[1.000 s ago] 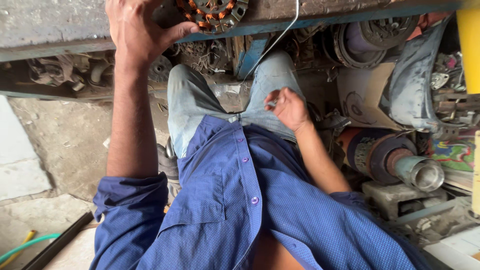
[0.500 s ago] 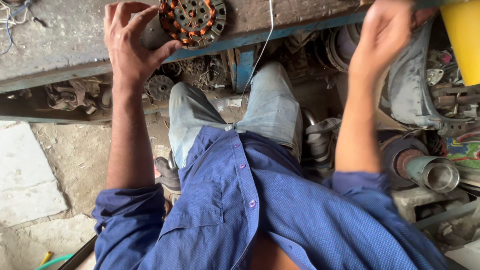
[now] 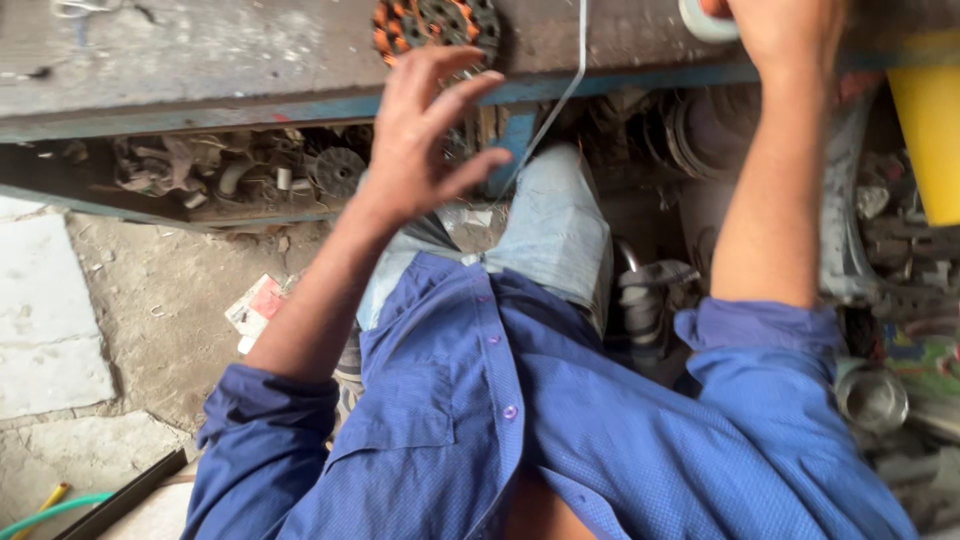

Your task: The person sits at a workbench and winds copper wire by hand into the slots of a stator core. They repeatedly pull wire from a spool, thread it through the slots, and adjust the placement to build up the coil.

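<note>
My left hand (image 3: 425,135) hangs in the air with its fingers spread wide and nothing in it, just below the front edge of the bench (image 3: 200,55). Its fingertips sit just short of the motor stator (image 3: 437,28), a round plate stack with orange copper windings that lies flat on the bench top right at the front edge, partly cut off by the top of the view. I cannot say whether a fingertip touches it.

My right hand (image 3: 785,35) is up on the bench at the far right, closed around something I can only see in part; a pale, roll-shaped thing (image 3: 705,20) shows at its left side, and I cannot tell whether it is a tape roll. The two hands are well apart, with a thin white wire (image 3: 560,95) hanging from the bench between them.

Both forearms come out of rolled sleeves of a blue button shirt (image 3: 560,440), and pale jeans (image 3: 555,225) show below the bench edge. Under the bench, a shelf holds dusty metal parts (image 3: 250,175). A yellow container (image 3: 925,140) stands at the right edge, with more motor parts and a metal cylinder (image 3: 872,397) below it. The floor on the left is dirt and pale stone slabs (image 3: 50,320), with a scrap of printed paper (image 3: 255,310) and a green hose (image 3: 50,512) in the corner.
</note>
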